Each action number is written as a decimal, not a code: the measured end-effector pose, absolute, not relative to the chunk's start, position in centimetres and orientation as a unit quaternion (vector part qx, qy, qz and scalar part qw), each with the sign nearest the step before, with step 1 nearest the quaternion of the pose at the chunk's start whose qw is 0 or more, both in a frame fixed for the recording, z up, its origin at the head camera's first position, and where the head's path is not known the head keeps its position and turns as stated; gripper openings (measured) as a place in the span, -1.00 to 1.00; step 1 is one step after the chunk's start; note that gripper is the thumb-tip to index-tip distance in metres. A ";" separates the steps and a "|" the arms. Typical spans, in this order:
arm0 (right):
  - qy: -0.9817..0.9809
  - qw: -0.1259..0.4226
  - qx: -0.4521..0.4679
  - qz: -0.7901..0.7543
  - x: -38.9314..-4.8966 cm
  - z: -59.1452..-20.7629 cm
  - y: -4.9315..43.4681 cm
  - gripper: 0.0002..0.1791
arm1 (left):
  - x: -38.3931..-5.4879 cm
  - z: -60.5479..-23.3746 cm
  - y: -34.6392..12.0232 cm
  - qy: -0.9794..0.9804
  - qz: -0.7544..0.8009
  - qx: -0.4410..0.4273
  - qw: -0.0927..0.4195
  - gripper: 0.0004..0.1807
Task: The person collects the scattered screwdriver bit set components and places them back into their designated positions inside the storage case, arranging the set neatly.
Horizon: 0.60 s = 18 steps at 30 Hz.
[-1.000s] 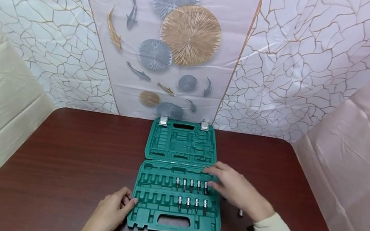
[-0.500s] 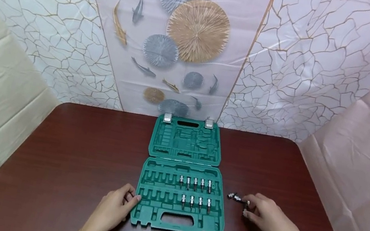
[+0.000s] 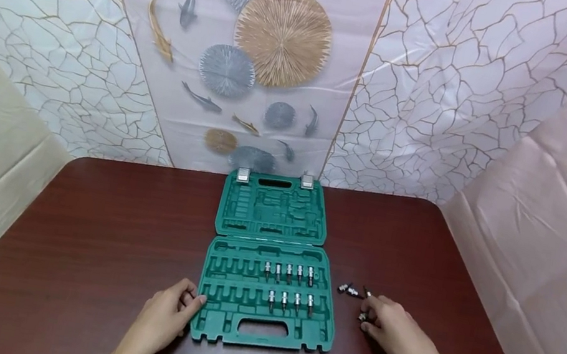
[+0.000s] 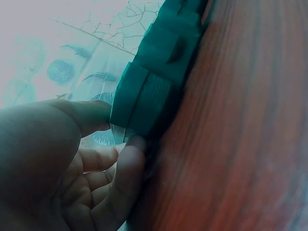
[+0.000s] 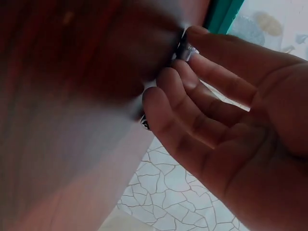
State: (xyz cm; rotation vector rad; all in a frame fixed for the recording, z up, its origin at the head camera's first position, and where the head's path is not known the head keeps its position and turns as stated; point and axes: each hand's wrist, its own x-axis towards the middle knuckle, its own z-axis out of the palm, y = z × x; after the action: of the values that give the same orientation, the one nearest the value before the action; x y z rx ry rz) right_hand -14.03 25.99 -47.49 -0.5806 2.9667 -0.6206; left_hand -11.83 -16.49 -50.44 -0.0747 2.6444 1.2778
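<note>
An open green plastic tool case [image 3: 260,340] lies flat with two rows of silver bit sockets [image 3: 289,273] in the right part of its lower half. My left hand [image 3: 159,316] grips the case's left front edge, thumb on top and fingers curled at the side; the left wrist view shows the thumb against the green case wall [image 4: 149,103]. To the right of the case, my right hand [image 3: 402,343] is down at the tabletop, pinching a bit socket [image 5: 187,52] between thumb and index finger. Fingers partly hide this socket.
More loose bit sockets [image 3: 352,291] lie on the dark red wooden table [image 3: 127,225] between the case and my right hand. The case lid [image 3: 275,207] leans back near the patterned backdrop [image 3: 273,105]. Pale cloth walls [image 3: 549,217] stand at both sides.
My right hand has left the case's upper row, moved right and down to the loose sockets, and now pinches one. My left hand stays at the case edge. The head view has shifted slightly.
</note>
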 end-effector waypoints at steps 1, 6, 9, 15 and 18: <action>0.962 0.026 -0.190 -0.196 -14.1 -47.5 25.9 -0.78 | -11.8 -50.5 -16.6 0.896 0.433 -0.027 0.100 -0.78; 0.970 -0.002 -0.180 -0.164 -13.5 -47.6 26.0 -0.76 | -11.9 -50.7 -16.5 0.898 0.430 -0.019 0.094 -0.77; 0.974 -0.006 -0.169 -0.148 -13.1 -47.9 26.1 -0.74 | -11.9 -50.9 -16.4 0.895 0.434 -0.014 0.100 -0.76; 0.973 -0.038 -0.188 -0.130 -13.1 -48.5 25.5 -0.77 | -11.9 -50.8 -16.6 0.898 0.430 -0.017 0.096 -0.76; 0.966 -0.059 -0.207 -0.141 -13.3 -48.7 25.1 -0.75 | -11.9 -50.8 -16.8 0.898 0.430 -0.018 0.094 -0.74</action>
State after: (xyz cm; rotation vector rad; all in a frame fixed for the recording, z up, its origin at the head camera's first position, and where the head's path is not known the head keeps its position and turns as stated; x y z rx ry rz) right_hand -13.32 25.11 -48.71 -0.6770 3.1545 -0.4590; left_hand -11.89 -16.82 -50.83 -0.0534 2.6645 1.2746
